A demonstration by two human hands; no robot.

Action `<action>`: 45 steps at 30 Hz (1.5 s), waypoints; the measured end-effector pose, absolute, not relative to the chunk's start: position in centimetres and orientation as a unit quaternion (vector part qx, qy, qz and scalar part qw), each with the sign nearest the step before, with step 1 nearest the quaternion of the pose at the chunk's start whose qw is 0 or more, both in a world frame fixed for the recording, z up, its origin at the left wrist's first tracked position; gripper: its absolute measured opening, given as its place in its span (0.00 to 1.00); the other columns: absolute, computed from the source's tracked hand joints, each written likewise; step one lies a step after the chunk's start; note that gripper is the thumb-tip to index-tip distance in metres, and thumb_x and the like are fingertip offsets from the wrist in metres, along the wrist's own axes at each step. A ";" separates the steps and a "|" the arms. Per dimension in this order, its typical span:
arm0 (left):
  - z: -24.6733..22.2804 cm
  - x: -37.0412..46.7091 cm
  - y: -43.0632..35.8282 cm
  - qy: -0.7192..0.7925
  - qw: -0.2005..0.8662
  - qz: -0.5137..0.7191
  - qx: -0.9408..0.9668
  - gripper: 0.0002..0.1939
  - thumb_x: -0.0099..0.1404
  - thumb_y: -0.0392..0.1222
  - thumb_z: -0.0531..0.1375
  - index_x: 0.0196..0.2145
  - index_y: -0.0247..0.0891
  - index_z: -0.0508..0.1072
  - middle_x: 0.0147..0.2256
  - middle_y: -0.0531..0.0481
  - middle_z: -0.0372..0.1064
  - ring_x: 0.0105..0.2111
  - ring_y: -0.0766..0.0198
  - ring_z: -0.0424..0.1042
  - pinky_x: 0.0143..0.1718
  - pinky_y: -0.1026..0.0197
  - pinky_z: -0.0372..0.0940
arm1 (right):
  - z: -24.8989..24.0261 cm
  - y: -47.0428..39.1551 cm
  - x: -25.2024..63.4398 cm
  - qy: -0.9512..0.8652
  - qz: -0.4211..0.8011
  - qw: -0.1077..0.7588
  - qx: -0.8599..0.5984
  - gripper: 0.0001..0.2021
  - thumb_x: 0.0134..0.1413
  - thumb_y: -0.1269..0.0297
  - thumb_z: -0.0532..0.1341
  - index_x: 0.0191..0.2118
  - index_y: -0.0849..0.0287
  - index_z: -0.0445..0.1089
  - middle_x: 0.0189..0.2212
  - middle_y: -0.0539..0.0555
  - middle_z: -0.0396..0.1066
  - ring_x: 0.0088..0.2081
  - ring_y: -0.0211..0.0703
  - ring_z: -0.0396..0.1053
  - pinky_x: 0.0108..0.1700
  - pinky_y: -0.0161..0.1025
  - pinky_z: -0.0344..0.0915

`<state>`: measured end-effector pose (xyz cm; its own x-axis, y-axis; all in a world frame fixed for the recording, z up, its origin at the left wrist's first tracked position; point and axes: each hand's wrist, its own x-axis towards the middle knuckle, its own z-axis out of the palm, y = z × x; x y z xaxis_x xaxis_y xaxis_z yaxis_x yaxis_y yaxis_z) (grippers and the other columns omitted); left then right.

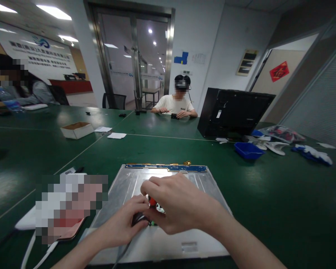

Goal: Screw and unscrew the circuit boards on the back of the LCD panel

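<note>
A flat metal display panel (112, 203) lies on the table in front of me, with a narrow blue circuit board (190, 168) along its far edge. Over its middle my two hands work close together. My left hand (131, 216) is closed, fingers and thumb around a dark cable (139, 218) that trails towards me. My right hand (179, 203) is curled in a grip beside it, with a small red piece (152, 201) showing at its fingers; its kind cannot be made out. Below them, part of a green circuit board (153, 223) shows, mostly hidden by my hands.
Left of the panel lie blurred-out flat items with white cables (46, 256). Farther off are an open carton (77, 130) and paper slips (117, 135). At right stand a black monitor (235, 112), a blue tray (249, 150) and gloves (312, 154). Two people sit across the table.
</note>
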<state>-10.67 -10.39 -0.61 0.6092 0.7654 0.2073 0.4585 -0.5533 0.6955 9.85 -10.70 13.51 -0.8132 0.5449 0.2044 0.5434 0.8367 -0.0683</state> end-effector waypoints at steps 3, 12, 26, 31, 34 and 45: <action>-1.0 -10.9 -10.3 0.369 0.308 0.249 0.841 0.11 0.60 0.31 0.58 0.41 0.41 0.70 0.42 0.49 0.68 0.43 0.57 0.66 0.44 0.56 0.64 | 13.9 -10.9 10.1 -0.956 0.022 0.095 -0.276 0.10 0.50 0.65 0.57 0.40 0.59 0.61 0.34 0.52 0.70 0.28 0.38 0.63 0.23 0.37 0.48; -1.4 -10.8 -10.3 0.383 0.305 0.249 0.836 0.09 0.60 0.32 0.58 0.39 0.41 0.70 0.42 0.49 0.67 0.43 0.57 0.66 0.44 0.55 0.64 | 13.1 -10.5 9.5 -0.953 -0.001 0.118 -0.280 0.04 0.58 0.64 0.53 0.38 0.56 0.60 0.30 0.48 0.69 0.26 0.36 0.61 0.25 0.37 0.44; -0.5 -10.6 -10.3 0.367 0.314 0.241 0.842 0.06 0.61 0.33 0.58 0.37 0.41 0.70 0.39 0.50 0.67 0.42 0.57 0.65 0.45 0.54 0.63 | 13.3 -10.4 9.9 -0.953 0.011 0.115 -0.280 0.05 0.55 0.65 0.55 0.38 0.58 0.61 0.32 0.49 0.70 0.27 0.36 0.61 0.24 0.37 0.44; -1.0 -11.0 -10.2 0.378 0.304 0.233 0.843 0.08 0.62 0.36 0.58 0.40 0.42 0.70 0.41 0.49 0.66 0.44 0.56 0.65 0.46 0.53 0.62 | 13.2 -10.3 9.8 -0.949 -0.015 0.127 -0.289 0.07 0.58 0.59 0.56 0.34 0.57 0.61 0.27 0.47 0.69 0.25 0.35 0.61 0.24 0.37 0.41; -1.3 -11.2 -10.1 0.376 0.309 0.227 0.843 0.11 0.62 0.35 0.58 0.42 0.42 0.70 0.44 0.48 0.67 0.46 0.55 0.64 0.48 0.52 0.62 | 13.5 -10.4 10.2 -0.952 0.000 0.116 -0.284 0.07 0.55 0.61 0.57 0.34 0.57 0.61 0.29 0.48 0.70 0.25 0.35 0.61 0.23 0.37 0.41; -0.4 -10.5 -10.2 0.361 0.297 0.243 0.850 0.07 0.61 0.34 0.58 0.39 0.41 0.70 0.40 0.49 0.68 0.41 0.57 0.66 0.43 0.55 0.64 | 13.1 -10.4 9.8 -0.948 -0.007 0.113 -0.297 0.05 0.59 0.62 0.55 0.37 0.57 0.62 0.30 0.49 0.71 0.26 0.36 0.62 0.25 0.38 0.41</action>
